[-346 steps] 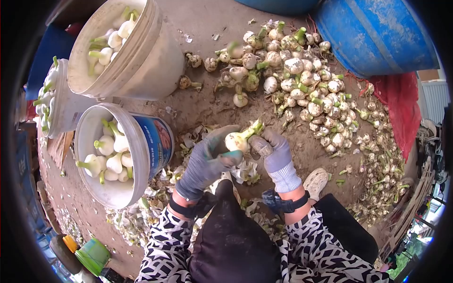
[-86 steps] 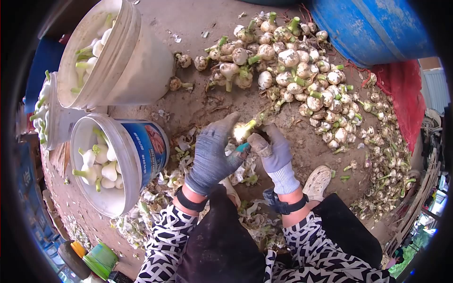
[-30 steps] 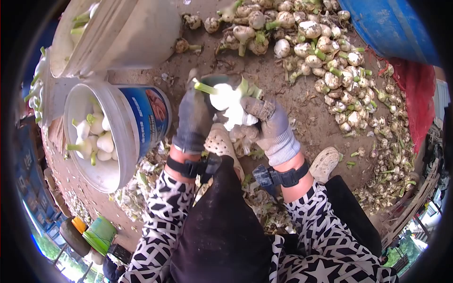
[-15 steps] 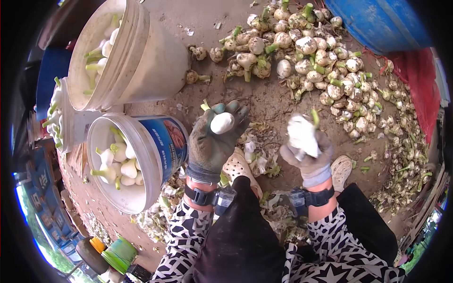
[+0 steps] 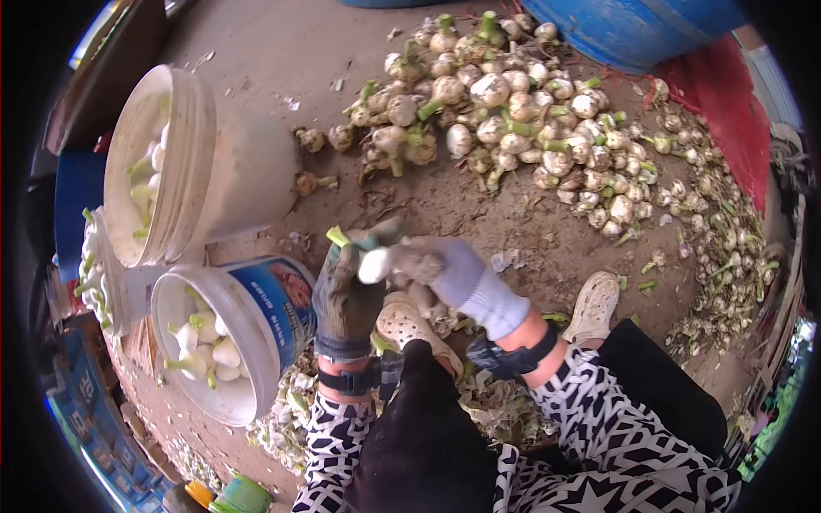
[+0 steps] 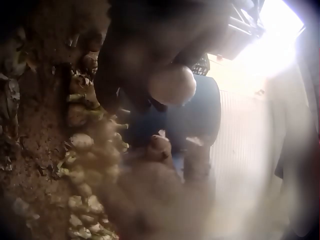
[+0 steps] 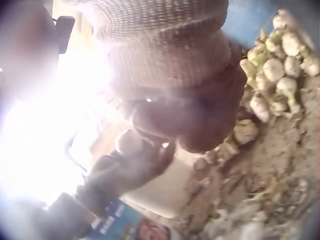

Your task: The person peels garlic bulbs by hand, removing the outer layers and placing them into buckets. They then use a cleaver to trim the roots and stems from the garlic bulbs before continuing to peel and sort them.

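Note:
In the head view, my gloved left hand (image 5: 352, 295) holds a peeled white garlic bulb (image 5: 374, 266), its green stem sticking up past the fingers. My gloved right hand (image 5: 457, 278) is right beside the bulb with curled fingers overlapping its edge. The left wrist view has the smooth bulb (image 6: 173, 86) under the dark left hand (image 6: 150, 40), with blurred right fingers (image 6: 159, 145) and small white flakes below. Seen from the right wrist, the bulb (image 7: 129, 142) shows between both hands. I cannot tell whether the right fingers pinch anything.
A labelled bucket (image 5: 265, 308) and a bigger white bucket (image 5: 239, 162), both holding peeled garlic, stand left. Unpeeled garlic (image 5: 513, 111) is heaped ahead and to the right, near a blue barrel (image 5: 633, 30). Garlic skins (image 5: 505, 410) litter the ground by my shoes.
Half a second ago the right hand was apart, holding a white clump of skin. That clump has left it, and the hand has come back left to the bulb. My left hand has turned.

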Demonstrator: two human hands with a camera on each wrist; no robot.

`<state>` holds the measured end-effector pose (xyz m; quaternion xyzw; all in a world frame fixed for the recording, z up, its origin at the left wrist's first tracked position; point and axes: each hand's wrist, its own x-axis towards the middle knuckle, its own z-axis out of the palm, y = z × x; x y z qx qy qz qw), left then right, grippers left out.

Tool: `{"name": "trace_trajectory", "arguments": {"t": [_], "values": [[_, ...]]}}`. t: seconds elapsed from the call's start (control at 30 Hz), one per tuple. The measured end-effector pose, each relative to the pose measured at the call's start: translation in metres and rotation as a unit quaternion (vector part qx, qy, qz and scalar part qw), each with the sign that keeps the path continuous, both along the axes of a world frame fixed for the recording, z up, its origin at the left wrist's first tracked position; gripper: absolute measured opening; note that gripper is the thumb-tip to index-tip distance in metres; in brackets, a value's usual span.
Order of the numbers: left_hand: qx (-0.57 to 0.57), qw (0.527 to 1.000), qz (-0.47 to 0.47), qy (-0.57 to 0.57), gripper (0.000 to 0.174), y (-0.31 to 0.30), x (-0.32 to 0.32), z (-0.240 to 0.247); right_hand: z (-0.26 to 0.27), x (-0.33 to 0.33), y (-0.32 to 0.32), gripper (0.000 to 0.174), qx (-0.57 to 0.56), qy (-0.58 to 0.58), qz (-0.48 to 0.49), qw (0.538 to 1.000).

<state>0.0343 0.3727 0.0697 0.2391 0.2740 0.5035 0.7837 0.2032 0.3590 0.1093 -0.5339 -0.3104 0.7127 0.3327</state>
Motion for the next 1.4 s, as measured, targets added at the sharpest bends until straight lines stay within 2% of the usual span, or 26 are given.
{"name": "trace_trajectory", "arguments": {"t": [0.03,0.17,0.23,0.27,0.3,0.37,0.43,0.47,0.5,0.53,0.57,0.6,0.7,0.77,0.83,0.87,0.9,0.97,1.0,1.03,1.1,1.13,1.17,1.3,1.37,1.4], "values": [[-0.001,1.0,0.004,0.018,0.031,0.0,0.001,0.004,-0.003,-0.007,0.001,0.03,0.004,0.059,-0.04,0.997],[0.014,1.0,0.02,0.002,0.032,0.002,0.001,0.008,-0.022,-0.016,-0.009,0.024,-0.025,0.179,-0.039,0.983],[0.013,0.994,0.045,-0.103,0.036,0.016,-0.01,0.021,-0.034,-0.011,-0.016,0.023,-0.031,0.048,0.047,0.997],[0.054,0.988,0.073,-0.126,0.045,0.031,-0.022,0.035,-0.05,-0.003,-0.02,0.023,0.08,-0.165,0.109,0.977],[0.095,0.979,0.103,-0.149,0.056,0.05,-0.036,0.053,-0.07,0.008,-0.025,0.024,0.184,-0.368,0.168,0.896],[0.097,0.968,0.155,-0.171,0.076,0.084,-0.061,0.113,-0.1,0.046,-0.023,0.033,0.206,-0.499,0.172,0.824],[0.111,0.973,0.161,-0.123,0.078,0.081,-0.069,0.112,-0.14,0.084,-0.006,0.039,0.074,-0.507,0.006,0.859],[0.122,0.976,0.162,-0.076,0.079,0.08,-0.069,0.112,-0.139,0.1,0.01,0.039,0.009,-0.528,-0.014,0.849],[0.031,0.975,0.217,-0.025,0.077,0.069,-0.037,0.119,-0.139,0.111,0.025,0.038,-0.059,-0.546,-0.035,0.835],[0.062,0.987,0.122,-0.082,0.072,0.06,-0.042,0.08,-0.145,0.113,0.038,0.038,-0.056,-0.546,-0.04,0.835],[0.1,0.99,0.047,-0.093,0.065,0.051,-0.032,0.049,-0.157,0.109,0.051,0.036,-0.074,-0.59,-0.064,0.801],[0.031,0.993,0.108,0.031,0.063,0.035,0.0,0.038,-0.168,0.108,0.058,0.034,-0.091,-0.632,-0.085,0.765],[-0.049,0.974,-0.009,0.222,0.049,0.014,0.048,0.013,-0.19,0.11,0.052,0.031,-0.033,-0.626,-0.104,0.772],[0.027,0.954,-0.065,0.292,0.037,0.011,0.059,-0.014,-0.191,0.119,0.036,0.027,-0.01,-0.608,-0.101,0.787],[0.163,0.902,-0.074,0.393,0.042,0.015,0.062,-0.04,-0.187,0.122,0.017,0.028,0.011,-0.582,-0.089,0.808],[0.156,0.902,-0.073,0.395,0.042,0.016,0.063,-0.051,-0.176,0.125,0.017,0.039,-0.047,-0.56,-0.06,0.825],[0.133,0.913,-0.078,0.377,0.043,0.018,0.065,-0.059,-0.167,0.123,0.021,0.039,-0.048,-0.558,-0.056,0.826],[0.115,0.922,-0.084,0.361,0.044,0.018,0.065,-0.066,-0.154,0.116,0.038,0.055,-0.059,-0.565,-0.124,0.813],[0.112,0.927,-0.099,0.343,0.044,0.016,0.065,-0.066,-0.167,0.115,0.05,0.067,-0.101,-0.558,-0.1,0.817],[0.111,0.932,-0.116,0.324,0.044,0.015,0.066,-0.065,-0.18,0.109,0.062,0.068,-0.122,-0.604,-0.079,0.784],[0.122,0.937,-0.121,0.303,0.042,0.012,0.069,-0.056,-0.18,0.101,0.07,0.063,-0.154,-0.601,-0.108,0.777],[0.092,0.941,-0.136,0.295,0.041,0.011,0.068,-0.055,-0.179,0.103,0.069,0.053,-0.158,-0.569,-0.122,0.798],[0.061,0.945,-0.148,0.286,0.041,0.01,0.067,-0.056,-0.177,0.109,0.062,0.053,-0.16,-0.574,-0.125,0.793],[0.079,0.936,-0.123,0.322,0.041,0.009,0.06,-0.075,-0.189,0.134,0.024,0.039,-0.012,-0.613,-0.088,0.785],[0.085,0.929,-0.098,0.347,0.046,0.008,0.068,-0.073,-0.165,0.136,0.005,0.036,-0.03,-0.545,-0.013,0.838],[0.159,0.893,-0.099,0.408,0.049,0.008,0.072,-0.064,-0.148,0.129,-0.006,0.036,-0.037,-0.541,-0.002,0.84]]}}
